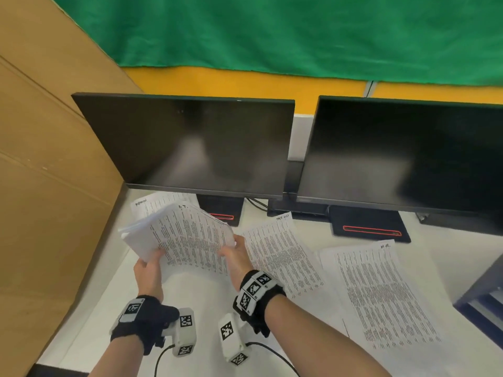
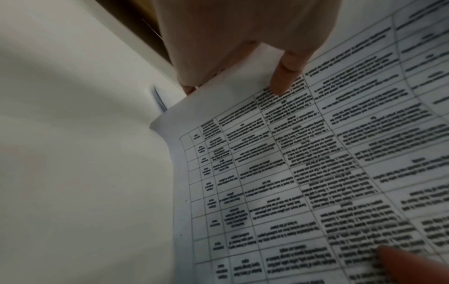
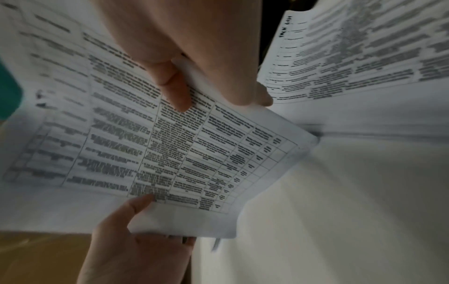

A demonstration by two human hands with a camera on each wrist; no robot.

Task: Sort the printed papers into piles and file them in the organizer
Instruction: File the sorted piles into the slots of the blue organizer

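I hold a stack of printed papers (image 1: 187,235) lifted and tilted above the white desk, in front of the left monitor. My left hand (image 1: 153,258) grips its lower left corner, thumb (image 2: 283,80) on the top sheet and fingers beneath. My right hand (image 1: 230,250) pinches the right edge, thumb (image 3: 176,92) on the printed table. Flat on the desk lie a "Task list" pile (image 1: 283,257), another printed pile (image 1: 381,295) further right, and one sheet (image 1: 152,205) half under the left monitor. The dark blue organizer (image 1: 481,292) shows only partly at the right edge.
Two dark monitors (image 1: 190,142) (image 1: 402,153) stand on black bases (image 1: 370,224) along the back of the desk. A tall cardboard wall (image 1: 49,186) closes off the left side. Bare white desk (image 1: 196,289) lies under my hands.
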